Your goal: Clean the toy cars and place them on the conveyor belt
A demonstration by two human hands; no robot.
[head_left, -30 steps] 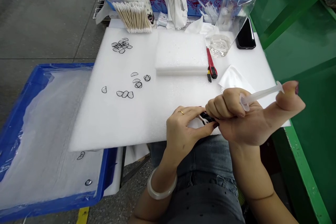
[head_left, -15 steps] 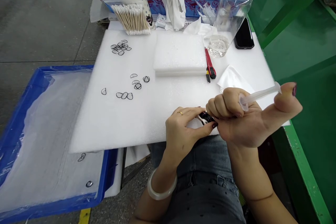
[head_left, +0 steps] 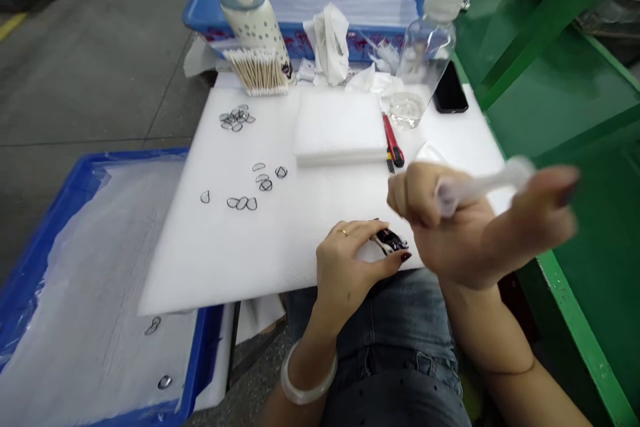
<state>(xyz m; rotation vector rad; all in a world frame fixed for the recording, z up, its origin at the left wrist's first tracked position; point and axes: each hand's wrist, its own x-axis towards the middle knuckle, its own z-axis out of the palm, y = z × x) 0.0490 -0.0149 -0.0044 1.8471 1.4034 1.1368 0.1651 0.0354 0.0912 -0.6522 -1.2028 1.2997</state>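
Note:
My left hand [head_left: 350, 267] grips a small black and white part [head_left: 389, 241] between fingers and thumb, at the front edge of the white foam board [head_left: 225, 260]. My right hand [head_left: 470, 227], blurred by motion, is raised to the right of it, its fingers curled round a translucent plastic syringe [head_left: 485, 183] with the thumb at the plunger end. The two hands are apart. Thin black rings [head_left: 242, 203] lie on the board to the left, with another cluster of rings [head_left: 237, 118] farther back.
A foam block [head_left: 340, 127], a red cutter [head_left: 393, 140], a clear bottle [head_left: 425, 60], a phone [head_left: 451, 90], cotton swabs [head_left: 257, 72] and a dotted bottle [head_left: 257, 23] stand or lie farther back. A blue tray [head_left: 193, 360] is at left, a green frame [head_left: 575, 320] at right.
My right hand with the syringe has moved up and away from the part in my left hand, which shows more fully now. The camera view has tilted up, showing more of the back.

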